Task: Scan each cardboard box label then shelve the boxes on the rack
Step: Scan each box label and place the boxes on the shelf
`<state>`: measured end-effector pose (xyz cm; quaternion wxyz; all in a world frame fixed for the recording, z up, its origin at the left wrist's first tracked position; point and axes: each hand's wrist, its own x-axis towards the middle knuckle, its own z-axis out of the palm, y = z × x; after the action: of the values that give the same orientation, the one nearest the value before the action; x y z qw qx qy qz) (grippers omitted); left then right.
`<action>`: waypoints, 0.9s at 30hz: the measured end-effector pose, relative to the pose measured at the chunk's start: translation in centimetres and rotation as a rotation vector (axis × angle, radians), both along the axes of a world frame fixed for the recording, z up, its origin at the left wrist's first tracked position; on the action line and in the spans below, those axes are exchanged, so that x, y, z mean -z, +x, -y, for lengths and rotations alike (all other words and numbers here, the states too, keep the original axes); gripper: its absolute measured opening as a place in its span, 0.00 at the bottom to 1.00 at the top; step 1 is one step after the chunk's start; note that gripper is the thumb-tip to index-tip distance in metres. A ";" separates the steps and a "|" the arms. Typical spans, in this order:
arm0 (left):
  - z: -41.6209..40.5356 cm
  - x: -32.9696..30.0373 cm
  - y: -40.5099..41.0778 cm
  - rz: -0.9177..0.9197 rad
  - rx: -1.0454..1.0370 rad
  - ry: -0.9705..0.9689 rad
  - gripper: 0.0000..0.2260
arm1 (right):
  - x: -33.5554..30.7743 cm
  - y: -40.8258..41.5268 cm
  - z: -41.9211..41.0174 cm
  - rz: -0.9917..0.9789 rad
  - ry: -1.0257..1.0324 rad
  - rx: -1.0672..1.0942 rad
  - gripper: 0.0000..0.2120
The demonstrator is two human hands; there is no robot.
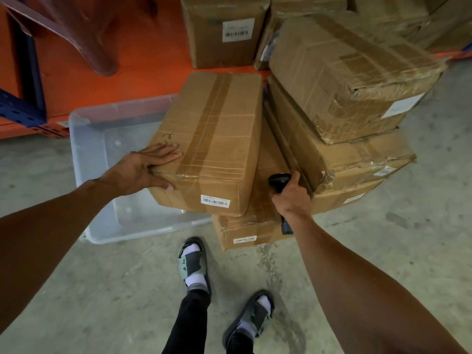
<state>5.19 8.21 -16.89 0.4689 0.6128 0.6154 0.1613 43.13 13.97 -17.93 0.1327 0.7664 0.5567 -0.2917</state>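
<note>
On the rough grey concrete floor [102, 290], the right hand [292, 198] has its fingers curled round a black handheld scanner [279, 182]. The left hand [143, 169] lies flat, fingers together, on a long tape-sealed brown cardboard box [212, 139]; its long axis runs away toward the orange rack shelf [143, 60], its white barcode label [215, 201] facing the person. It overhangs a clear plastic tub [102, 139].

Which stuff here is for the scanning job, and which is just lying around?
For the job:
cardboard boxes
barcode label
barcode scanner, held in the right hand
orange rack

Lying about:
clear plastic tub
brown plastic stool
</note>
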 end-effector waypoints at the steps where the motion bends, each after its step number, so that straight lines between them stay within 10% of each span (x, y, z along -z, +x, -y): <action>1: 0.0 0.0 0.0 -0.001 -0.001 -0.006 0.40 | -0.3 -0.2 0.3 0.004 0.019 -0.001 0.41; 6: 0.0 -0.9 0.5 -0.039 0.003 -0.043 0.42 | -3.6 -3.9 3.4 -0.248 0.424 0.058 0.43; 11: 0.4 -1.8 0.9 0.001 -0.140 -0.134 0.38 | -5.4 -10.5 5.6 -0.684 0.330 0.302 0.43; 27: 0.8 2.6 2.6 0.356 -0.804 -0.114 0.30 | -1.7 -11.6 3.3 -0.724 0.494 0.305 0.31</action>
<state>7.80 7.37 -19.49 0.5006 0.2603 0.7224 0.3997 31.57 10.62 -16.27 -0.3013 0.6970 0.5009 -0.4153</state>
